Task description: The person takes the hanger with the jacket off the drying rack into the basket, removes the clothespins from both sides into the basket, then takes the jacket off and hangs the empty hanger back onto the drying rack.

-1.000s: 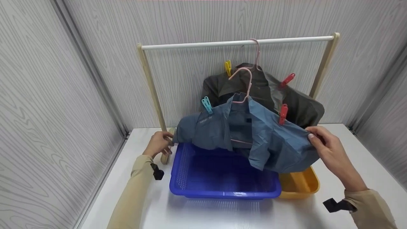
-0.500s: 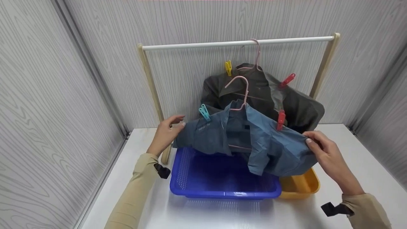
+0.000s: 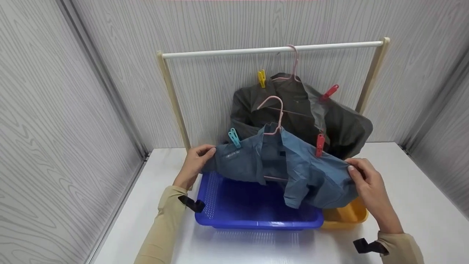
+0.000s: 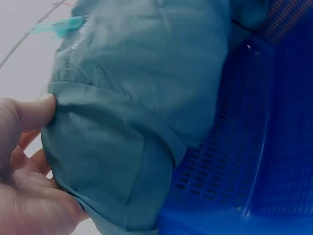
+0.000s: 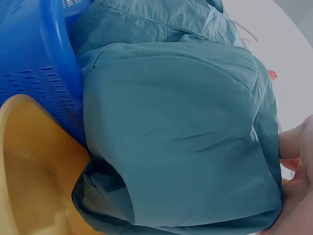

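A blue jacket (image 3: 242, 161) on a pink hanger (image 3: 281, 113) is stretched between my two hands above the blue basket. A light-blue clothespin (image 3: 234, 138) and a red clothespin (image 3: 320, 145) grip its shoulders. My left hand (image 3: 197, 161) pinches the left sleeve; in the left wrist view the thumb lies on the edge of the sleeve (image 4: 107, 152). At the other end my right hand (image 3: 372, 187) pinches the right sleeve (image 5: 186, 137). The hanger's hook stands free, below the rack's bar. Behind it a dark jacket (image 3: 346, 126) hangs by a second pink hanger (image 3: 295, 62).
The rack's white bar (image 3: 227, 52) runs across the back between wooden posts. Below the jacket sits a blue perforated basket (image 3: 260, 223), with a yellow bin (image 3: 344, 223) to its right. A yellow clothespin (image 3: 261, 78) and another red clothespin (image 3: 330, 91) are on the dark jacket.
My left hand has risen from beside the rack's foot and taken hold of the left sleeve. The blue jacket and its hanger have come lower, and my right hand has moved down with them.
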`<state>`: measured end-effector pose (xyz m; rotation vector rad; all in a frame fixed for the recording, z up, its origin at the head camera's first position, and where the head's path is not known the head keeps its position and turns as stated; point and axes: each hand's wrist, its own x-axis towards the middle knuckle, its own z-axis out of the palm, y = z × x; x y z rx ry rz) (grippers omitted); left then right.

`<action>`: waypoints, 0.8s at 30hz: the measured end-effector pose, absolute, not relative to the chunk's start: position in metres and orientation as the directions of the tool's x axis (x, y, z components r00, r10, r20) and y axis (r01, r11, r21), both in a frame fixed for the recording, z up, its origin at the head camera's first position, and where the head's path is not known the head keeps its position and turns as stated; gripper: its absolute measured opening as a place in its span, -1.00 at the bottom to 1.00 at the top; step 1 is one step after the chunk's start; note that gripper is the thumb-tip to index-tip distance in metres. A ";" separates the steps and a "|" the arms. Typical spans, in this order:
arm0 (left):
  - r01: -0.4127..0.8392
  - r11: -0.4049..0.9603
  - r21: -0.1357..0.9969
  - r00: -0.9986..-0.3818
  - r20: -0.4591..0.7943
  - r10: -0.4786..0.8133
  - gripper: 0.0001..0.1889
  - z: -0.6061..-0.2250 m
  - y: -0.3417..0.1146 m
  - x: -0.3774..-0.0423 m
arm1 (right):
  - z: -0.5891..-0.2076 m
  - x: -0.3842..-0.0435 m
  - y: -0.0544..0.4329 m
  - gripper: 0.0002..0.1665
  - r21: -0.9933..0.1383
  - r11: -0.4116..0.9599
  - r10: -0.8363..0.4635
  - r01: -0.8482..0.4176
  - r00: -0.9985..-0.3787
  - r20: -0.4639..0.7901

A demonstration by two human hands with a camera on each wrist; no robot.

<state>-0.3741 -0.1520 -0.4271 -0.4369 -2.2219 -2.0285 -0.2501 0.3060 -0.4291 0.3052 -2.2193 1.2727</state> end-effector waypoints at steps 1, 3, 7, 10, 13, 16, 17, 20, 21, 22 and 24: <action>0.268 0.054 0.962 -0.957 0.259 0.133 -0.82 -0.428 -0.151 -0.373 | -0.431 -0.249 0.306 -0.75 -0.725 0.524 0.085 -0.447 -0.819 0.567; 0.252 0.013 0.968 -0.963 0.249 0.107 -0.84 -0.429 -0.150 -0.372 | -0.433 -0.248 0.306 -0.74 -0.734 0.522 0.101 -0.434 -0.823 0.559; 0.250 -0.065 0.966 -0.967 0.253 0.044 -0.87 -0.430 -0.148 -0.365 | -0.438 -0.248 0.304 -0.72 -0.762 0.496 0.142 -0.416 -0.827 0.544; 0.241 -0.135 0.961 -0.970 0.244 0.003 -0.87 -0.432 -0.148 -0.356 | -0.441 -0.249 0.302 -0.73 -0.776 0.474 0.172 -0.417 -0.820 0.546; 0.239 -0.179 0.954 -0.971 0.238 -0.025 -0.88 -0.433 -0.148 -0.348 | -0.443 -0.249 0.298 -0.75 -0.776 0.465 0.191 -0.426 -0.808 0.558; 0.272 -0.172 0.947 -0.962 0.268 -0.042 -0.88 -0.436 -0.151 -0.340 | -0.443 -0.248 0.294 -0.76 -0.781 0.449 0.201 -0.435 -0.802 0.562; 0.285 -0.158 0.945 -0.958 0.281 -0.047 -0.87 -0.437 -0.152 -0.338 | -0.443 -0.248 0.293 -0.76 -0.782 0.443 0.202 -0.439 -0.801 0.564; 0.336 -0.079 0.939 -0.942 0.333 -0.053 -0.84 -0.443 -0.155 -0.329 | -0.441 -0.248 0.290 -0.76 -0.787 0.425 0.209 -0.448 -0.797 0.567; 0.348 -0.045 0.936 -0.937 0.346 -0.054 -0.83 -0.446 -0.156 -0.326 | -0.441 -0.248 0.289 -0.76 -0.787 0.423 0.212 -0.450 -0.795 0.568; 0.356 -0.014 0.934 -0.933 0.355 -0.053 -0.82 -0.448 -0.157 -0.323 | -0.441 -0.248 0.288 -0.76 -0.787 0.422 0.214 -0.450 -0.794 0.568; 0.363 0.039 0.931 -0.930 0.364 -0.051 -0.81 -0.455 -0.158 -0.316 | -0.441 -0.247 0.287 -0.76 -0.787 0.428 0.217 -0.444 -0.795 0.567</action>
